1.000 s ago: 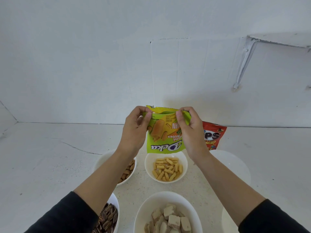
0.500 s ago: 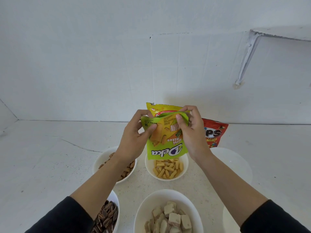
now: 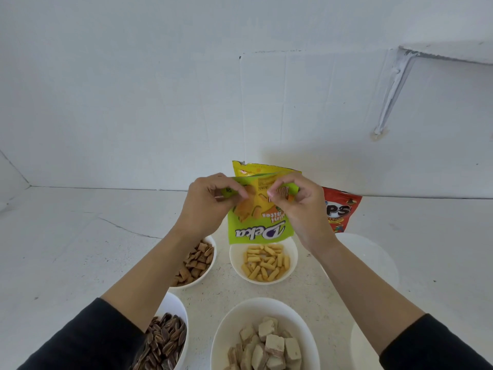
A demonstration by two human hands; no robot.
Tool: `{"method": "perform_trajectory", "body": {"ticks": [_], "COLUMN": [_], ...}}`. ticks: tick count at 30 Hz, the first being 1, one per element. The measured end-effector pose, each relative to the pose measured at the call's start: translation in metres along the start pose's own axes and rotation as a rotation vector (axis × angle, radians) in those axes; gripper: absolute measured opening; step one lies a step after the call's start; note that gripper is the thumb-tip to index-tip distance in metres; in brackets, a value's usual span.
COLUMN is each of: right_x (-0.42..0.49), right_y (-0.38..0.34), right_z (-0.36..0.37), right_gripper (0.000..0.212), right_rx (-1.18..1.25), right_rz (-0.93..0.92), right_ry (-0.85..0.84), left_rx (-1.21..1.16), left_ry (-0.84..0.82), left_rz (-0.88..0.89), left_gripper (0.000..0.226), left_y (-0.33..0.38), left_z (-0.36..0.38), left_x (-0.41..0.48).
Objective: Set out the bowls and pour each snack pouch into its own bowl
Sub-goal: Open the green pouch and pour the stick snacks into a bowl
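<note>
Green pouch (image 3: pixel 260 222) hangs logo-down just above the bowl of yellow sticks (image 3: pixel 237 259). Our left hand (image 3: pixel 208 206) and right hand (image 3: pixel 301 209) pinch its upper edge, fingers (image 3: pixel 241 193) curled. We'd keep it centred and shake gently. Red pouch (image 3: pixel 342 209) stands behind-right.

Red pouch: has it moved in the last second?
No. The red pouch sits in the same spot against the wall-counter seam, behind the right hand gripping the green pouch.
</note>
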State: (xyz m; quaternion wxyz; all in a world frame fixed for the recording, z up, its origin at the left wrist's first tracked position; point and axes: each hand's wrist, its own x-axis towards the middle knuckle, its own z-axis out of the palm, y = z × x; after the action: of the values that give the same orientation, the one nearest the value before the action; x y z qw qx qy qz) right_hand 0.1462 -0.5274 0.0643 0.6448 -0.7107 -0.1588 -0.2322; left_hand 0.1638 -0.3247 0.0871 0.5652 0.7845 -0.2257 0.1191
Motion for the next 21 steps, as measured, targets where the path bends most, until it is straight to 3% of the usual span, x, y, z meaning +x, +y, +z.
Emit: {"method": "perform_trajectory", "body": {"ticks": [3,6,8,11,14,21], "right_x": [0.006,0.003,-0.001,-0.001,0.004,-0.022], "right_y": [-0.011,-0.007,-0.003,-0.01,-0.023,-0.008], "right_z": [0.001,0.003,0.004,0.007,0.01,0.009], "right_gripper": [0.019,0.018,0.024,0.026,0.019,0.033], "right_rx": [-0.032,-0.129,-0.158,-0.106,-0.11,-0.122], "right_rz": [-0.069,-0.131,-0.104,-0.094,-0.139,0.063], "right_ry": [-0.033,-0.061,-0.019,0.017,0.01,-0.26], "left_rx": [-0.011,-0.034,-0.069,-0.111,-0.101,-0.206], "left_ry": [0.058,0.079,0.01,-0.137,-0.083,0.062], "left_rz": [0.037,0.031,0.007,-0.035,-0.04,-0.115], "left_gripper": [0.039,0.032,0.022,0.026,0.025,0.031], "left_y": [0.004,0.001,-0.003,-0.008,-0.001,0.009], "left_z": [0.0,0.002,0.002,0.001,-0.003,-0.019], "left_x": [0.002,-0.004,-0.009,-0.018,-0.021,-0.042]}}
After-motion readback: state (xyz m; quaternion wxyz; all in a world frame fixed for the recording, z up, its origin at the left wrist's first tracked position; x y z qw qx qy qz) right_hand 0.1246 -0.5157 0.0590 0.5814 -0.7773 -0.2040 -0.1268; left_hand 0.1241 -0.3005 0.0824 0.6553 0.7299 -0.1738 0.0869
